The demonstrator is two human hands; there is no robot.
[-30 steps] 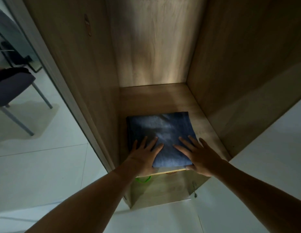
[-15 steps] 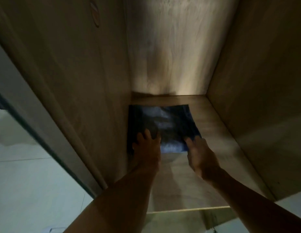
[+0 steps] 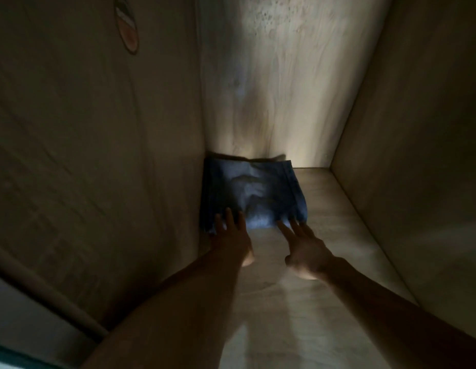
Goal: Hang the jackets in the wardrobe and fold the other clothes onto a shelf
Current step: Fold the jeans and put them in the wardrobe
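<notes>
A folded blue garment [image 3: 254, 194] lies flat on the wooden shelf [image 3: 324, 262] inside the wardrobe, pushed into the back left corner against the left wall and the back panel. My left hand [image 3: 231, 235] rests flat with its fingertips on the garment's near left edge. My right hand [image 3: 303, 243] is spread open, its fingertips touching the near right edge. Neither hand grips the cloth. Both forearms reach in from the bottom of the frame.
The wardrobe's left wall [image 3: 98, 155], back panel [image 3: 279, 89] and right wall [image 3: 423, 129] close in the shelf on three sides. An oval fitting [image 3: 126, 25] sits high on the left wall. Bare shelf board lies right of and in front of the garment.
The folded garment has slid from the shelf's front edge to the back left corner under my hands. My view has moved deeper into the wardrobe; the floor and chair outside have dropped out of sight.
</notes>
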